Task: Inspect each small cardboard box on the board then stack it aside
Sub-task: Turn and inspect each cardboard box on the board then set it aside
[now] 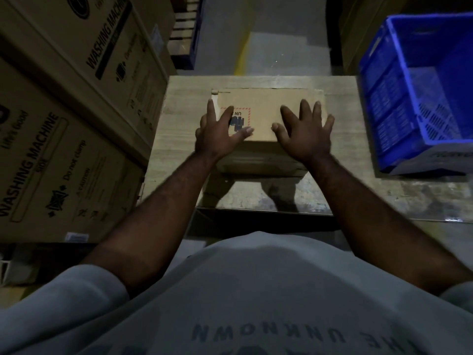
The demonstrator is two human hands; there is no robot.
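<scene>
Left hand (220, 135), right hand (305, 137) resting flat, fingers spread, on cardboard box (266, 108); seemingly inspecting; stacking aside pending.

We see a dim, grainy view, brightest on the floor (268, 52) toward 12 o'clock. Dark shadows fall across the board (179, 139) just below centre. The cartons (51, 149) at 9 o'clock bow with wide-angle distortion.

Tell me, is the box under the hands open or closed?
Closed. The cardboard box shows a flat, shut top with a printed label, and the left hand and right hand spread over it.
</scene>
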